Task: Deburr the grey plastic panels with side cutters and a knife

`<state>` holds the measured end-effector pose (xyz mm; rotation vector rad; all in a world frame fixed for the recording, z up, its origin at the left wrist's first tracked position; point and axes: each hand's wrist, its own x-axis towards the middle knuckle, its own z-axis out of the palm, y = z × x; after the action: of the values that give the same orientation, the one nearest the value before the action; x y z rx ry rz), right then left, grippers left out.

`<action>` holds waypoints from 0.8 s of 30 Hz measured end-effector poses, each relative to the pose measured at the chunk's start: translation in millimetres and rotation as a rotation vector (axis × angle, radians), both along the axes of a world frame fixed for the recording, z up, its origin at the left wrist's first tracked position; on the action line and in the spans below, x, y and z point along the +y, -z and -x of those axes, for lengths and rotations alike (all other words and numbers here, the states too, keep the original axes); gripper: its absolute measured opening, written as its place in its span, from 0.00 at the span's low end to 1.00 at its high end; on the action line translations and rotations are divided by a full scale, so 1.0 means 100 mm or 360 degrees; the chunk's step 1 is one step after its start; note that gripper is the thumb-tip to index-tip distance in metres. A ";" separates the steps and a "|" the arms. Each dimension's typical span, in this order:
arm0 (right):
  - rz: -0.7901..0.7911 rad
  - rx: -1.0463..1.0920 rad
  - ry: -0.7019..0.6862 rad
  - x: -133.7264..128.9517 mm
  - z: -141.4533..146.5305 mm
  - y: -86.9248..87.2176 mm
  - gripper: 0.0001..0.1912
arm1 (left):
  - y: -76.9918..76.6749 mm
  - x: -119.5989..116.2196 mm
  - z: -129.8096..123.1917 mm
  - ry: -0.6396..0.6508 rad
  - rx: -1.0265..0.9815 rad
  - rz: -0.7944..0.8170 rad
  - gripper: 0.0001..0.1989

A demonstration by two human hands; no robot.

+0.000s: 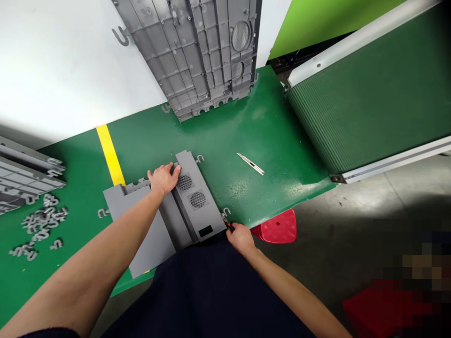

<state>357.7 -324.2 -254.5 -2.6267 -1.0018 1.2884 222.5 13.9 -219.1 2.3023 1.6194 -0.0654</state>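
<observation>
A grey plastic panel [207,213] with two round vent grilles lies at the table's front edge, against my dark clothing. My left hand [164,178] rests on its far edge, thumb and fingers apart. At the panel's near right corner, my right hand [240,235] is closed around a small tool [229,227] with red and black handles. The tool's tip is at a hook-shaped tab [226,212] on that corner. Similar hooks stick out at the far right corner [200,158] and left side [103,213] of the panel.
A pile of grey hook pieces [44,218] and stacked panels [24,176] are on the left. A large ribbed panel [197,56] stands behind. A slim cutter [250,164] lies on the green table [275,126]. A conveyor [373,89] is right, a red stool [278,227] below.
</observation>
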 end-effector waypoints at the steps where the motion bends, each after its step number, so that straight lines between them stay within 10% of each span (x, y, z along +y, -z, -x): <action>1: -0.0015 0.0018 -0.0011 0.00 -0.02 0.00 0.14 | 0.00 0.00 0.00 0.0002 0.0005 -0.0001 0.35; 14: -0.0213 0.0287 -0.0018 -0.04 -0.44 -0.10 0.11 | -0.03 -0.08 0.02 0.0049 -0.0043 0.0023 0.37; 24: -0.0322 0.0265 0.0014 1.18 -0.39 -0.38 0.31 | -0.02 -0.07 0.07 0.0045 -0.0057 0.0021 0.36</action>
<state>396.8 -205.9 -216.7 -2.3306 -1.0328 1.3028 215.0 6.7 -216.7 2.3035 1.5648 -0.0408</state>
